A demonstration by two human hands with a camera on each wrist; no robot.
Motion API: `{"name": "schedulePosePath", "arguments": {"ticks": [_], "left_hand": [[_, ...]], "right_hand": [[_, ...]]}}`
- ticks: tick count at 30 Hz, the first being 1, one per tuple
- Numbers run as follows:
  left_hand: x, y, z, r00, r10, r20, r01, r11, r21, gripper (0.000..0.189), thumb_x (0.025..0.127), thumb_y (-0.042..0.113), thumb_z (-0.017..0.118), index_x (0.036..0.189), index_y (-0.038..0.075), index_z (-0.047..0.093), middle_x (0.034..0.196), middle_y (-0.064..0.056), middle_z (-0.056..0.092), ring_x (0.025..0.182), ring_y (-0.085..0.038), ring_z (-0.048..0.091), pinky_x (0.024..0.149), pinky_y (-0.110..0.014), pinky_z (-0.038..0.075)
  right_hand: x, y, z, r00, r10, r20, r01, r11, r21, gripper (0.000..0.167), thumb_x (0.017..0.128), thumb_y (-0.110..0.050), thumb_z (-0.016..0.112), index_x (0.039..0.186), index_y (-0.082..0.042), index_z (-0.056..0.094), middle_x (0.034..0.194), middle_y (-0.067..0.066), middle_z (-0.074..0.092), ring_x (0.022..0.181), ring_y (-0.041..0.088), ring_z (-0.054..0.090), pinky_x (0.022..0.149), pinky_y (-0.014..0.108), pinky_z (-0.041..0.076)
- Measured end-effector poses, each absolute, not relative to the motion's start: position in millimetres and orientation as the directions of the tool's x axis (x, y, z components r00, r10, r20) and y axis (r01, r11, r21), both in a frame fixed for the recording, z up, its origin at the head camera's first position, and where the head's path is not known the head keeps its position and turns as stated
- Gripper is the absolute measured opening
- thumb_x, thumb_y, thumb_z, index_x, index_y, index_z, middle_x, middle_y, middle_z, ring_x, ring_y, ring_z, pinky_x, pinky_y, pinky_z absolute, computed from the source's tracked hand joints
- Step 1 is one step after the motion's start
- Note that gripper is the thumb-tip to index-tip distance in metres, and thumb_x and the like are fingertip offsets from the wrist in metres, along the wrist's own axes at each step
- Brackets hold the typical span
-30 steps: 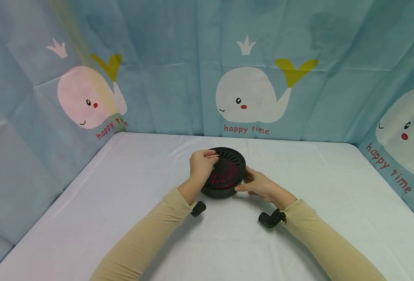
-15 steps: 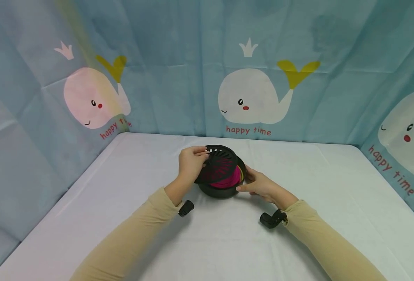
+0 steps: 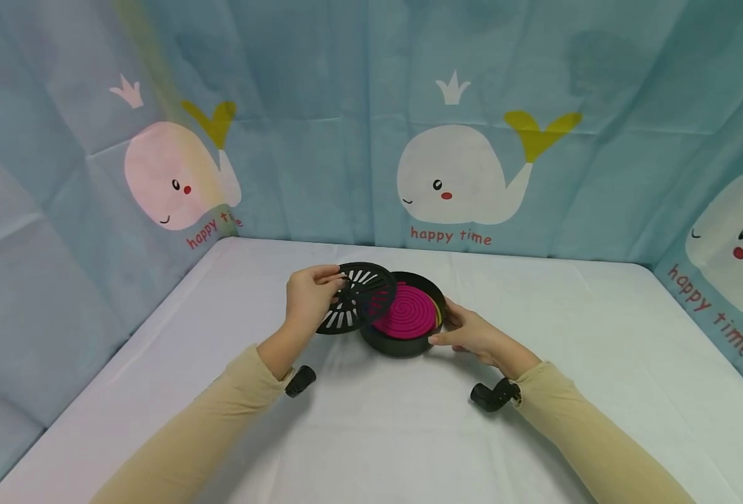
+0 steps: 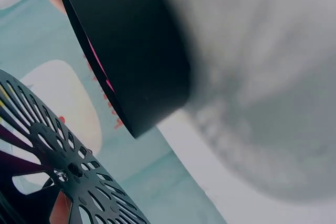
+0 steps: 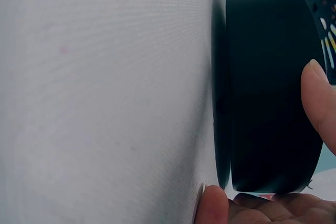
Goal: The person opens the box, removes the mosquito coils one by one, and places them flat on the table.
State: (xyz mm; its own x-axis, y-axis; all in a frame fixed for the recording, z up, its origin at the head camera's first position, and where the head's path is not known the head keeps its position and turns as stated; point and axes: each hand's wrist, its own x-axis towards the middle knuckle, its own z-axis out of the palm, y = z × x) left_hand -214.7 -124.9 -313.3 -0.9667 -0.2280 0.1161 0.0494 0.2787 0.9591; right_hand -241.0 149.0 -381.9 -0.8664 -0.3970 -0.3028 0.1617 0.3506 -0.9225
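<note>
My left hand (image 3: 306, 297) pinches a black slotted round lid (image 3: 354, 297) near its middle, holding it raised and tilted to the left of a black round mosquito coil holder (image 3: 403, 347). Inside the holder lies a bright pink spiral mosquito coil (image 3: 408, 311), with a strip of yellow along its right side. My right hand (image 3: 472, 332) grips the holder's right side, thumb in front and fingers around the back. In the right wrist view, the thumb (image 5: 317, 103) presses the dark side wall. The left wrist view shows the lid's slots (image 4: 73, 169) apart from the holder.
A white cloth covers the table (image 3: 535, 308) under the holder. Blue curtains (image 3: 308, 140) printed with whales stand at the back and both sides. A black wrist camera (image 3: 300, 381) hangs from the left sleeve and another black camera (image 3: 494, 395) from the right.
My left hand has lifted the lid off the holder and carried it leftward, uncovering the pink coil. My right hand has stayed on the holder's side.
</note>
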Motion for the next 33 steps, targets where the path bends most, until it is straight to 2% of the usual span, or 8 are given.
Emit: {"name": "schedulePosePath", "arguments": {"ticks": [26, 33], "left_hand": [[-199.7, -187.3, -329.6, -0.937, -0.312, 0.155, 0.014, 0.411, 0.912, 0.030, 0.095, 0.000, 0.060, 0.124, -0.008, 0.062, 0.117, -0.022, 0.066, 0.105, -0.028, 0.066, 0.067, -0.012, 0.052], [-200.9, -200.7, -337.7, -0.937, -0.321, 0.138, -0.014, 0.428, 0.904, 0.029, 0.095, 0.000, 0.060, 0.123, -0.010, 0.062, 0.116, -0.024, 0.065, 0.098, -0.023, 0.068, 0.063, -0.011, 0.050]], "right_hand": [[-240.7, 150.7, -382.9, -0.864, -0.406, -0.298, 0.153, 0.352, -0.923, 0.102, 0.087, -0.015, 0.075, 0.158, -0.017, 0.003, 0.159, 0.020, 0.011, 0.146, 0.035, 0.013, 0.106, 0.061, 0.032], [-241.0, 149.1, -380.7, -0.860, -0.409, -0.306, 0.161, 0.351, -0.922, 0.102, 0.087, -0.014, 0.075, 0.158, -0.016, 0.001, 0.160, 0.021, 0.009, 0.146, 0.035, 0.010, 0.107, 0.061, 0.030]]}}
